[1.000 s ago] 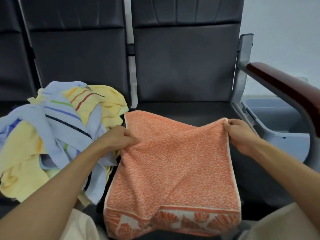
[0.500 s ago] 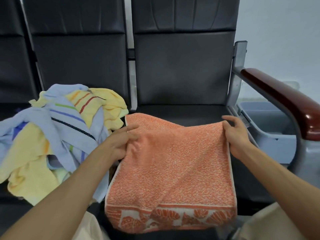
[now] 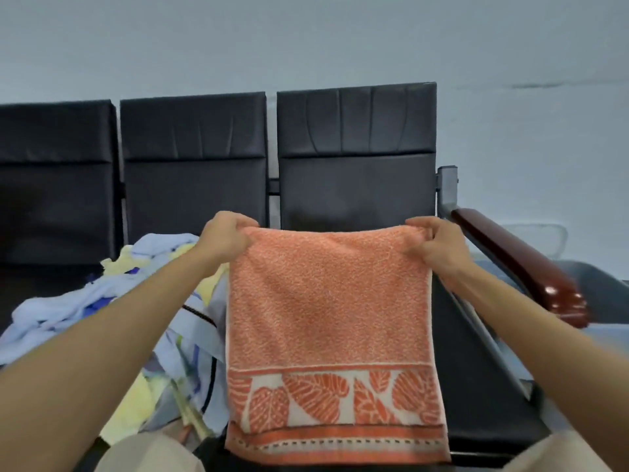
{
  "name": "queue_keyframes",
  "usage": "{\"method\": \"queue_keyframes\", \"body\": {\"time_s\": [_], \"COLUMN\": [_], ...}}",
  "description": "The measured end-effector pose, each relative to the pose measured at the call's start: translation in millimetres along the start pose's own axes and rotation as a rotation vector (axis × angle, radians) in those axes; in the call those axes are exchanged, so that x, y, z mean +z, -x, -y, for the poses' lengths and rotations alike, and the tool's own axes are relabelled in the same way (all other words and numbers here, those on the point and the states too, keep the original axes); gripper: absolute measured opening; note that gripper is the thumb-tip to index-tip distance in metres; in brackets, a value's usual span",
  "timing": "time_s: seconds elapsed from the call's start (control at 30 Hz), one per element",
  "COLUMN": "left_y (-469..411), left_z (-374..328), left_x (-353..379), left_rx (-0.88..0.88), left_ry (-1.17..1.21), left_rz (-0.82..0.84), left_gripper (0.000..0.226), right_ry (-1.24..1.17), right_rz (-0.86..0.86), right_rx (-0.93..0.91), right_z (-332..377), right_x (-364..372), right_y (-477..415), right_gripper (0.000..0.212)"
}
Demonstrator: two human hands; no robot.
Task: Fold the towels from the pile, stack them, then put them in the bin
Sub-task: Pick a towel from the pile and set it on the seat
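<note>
An orange towel (image 3: 328, 311) with a leaf-pattern border hangs in the air in front of me, above the black seat. My left hand (image 3: 226, 238) grips its top left corner and my right hand (image 3: 434, 245) grips its top right corner, so the top edge is stretched level. The pile of light blue and yellow towels (image 3: 112, 308) lies on the seat to the left, partly behind my left forearm. A grey bin (image 3: 602, 287) shows at the right, behind the armrest.
A row of black padded seats (image 3: 357, 185) stands against a pale wall. A dark red wooden armrest (image 3: 520, 264) on a grey metal frame runs along the right side of the seat. My knees in beige trousers show at the bottom.
Both hands have lifted the orange towel off the seat, and it now hangs vertically from its top corners. The view has tilted upward, showing more wall.
</note>
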State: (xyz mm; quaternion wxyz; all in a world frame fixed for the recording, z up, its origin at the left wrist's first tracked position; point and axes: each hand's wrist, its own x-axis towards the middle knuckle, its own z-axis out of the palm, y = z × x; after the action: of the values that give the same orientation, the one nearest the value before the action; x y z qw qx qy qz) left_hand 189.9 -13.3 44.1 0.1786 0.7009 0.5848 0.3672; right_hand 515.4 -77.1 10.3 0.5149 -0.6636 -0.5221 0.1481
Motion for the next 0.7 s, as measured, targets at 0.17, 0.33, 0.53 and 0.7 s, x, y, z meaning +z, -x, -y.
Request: {"method": "queue_keyframes", "body": {"time_s": [0.17,0.33,0.53,0.7], "left_y": [-6,-4,12,16], "left_z": [-40,-68,-86,-85], "left_x": [-50,-81,-97,-100], "left_rx": [0.175,0.264,0.381,0.398], "left_ry": [-0.278,-0.331,-0.343,-0.435], "left_rz": [-0.107,-0.187,-0.127,-0.014], "left_gripper": [0.021,0.024,0.021,0.016], "right_ry": [0.305,0.333,0.367,0.33], "right_rz": [-0.135,-0.263,-0.279,-0.291], "right_rx": [-0.239,-0.35,-0.33,-0.297], "right_z": [52,81,95,97], "right_x": [-33,-63,-83,-88], "right_y": [-8,-16,-13,-6], "right_gripper": [0.023,0.02,0.016,0.017]}}
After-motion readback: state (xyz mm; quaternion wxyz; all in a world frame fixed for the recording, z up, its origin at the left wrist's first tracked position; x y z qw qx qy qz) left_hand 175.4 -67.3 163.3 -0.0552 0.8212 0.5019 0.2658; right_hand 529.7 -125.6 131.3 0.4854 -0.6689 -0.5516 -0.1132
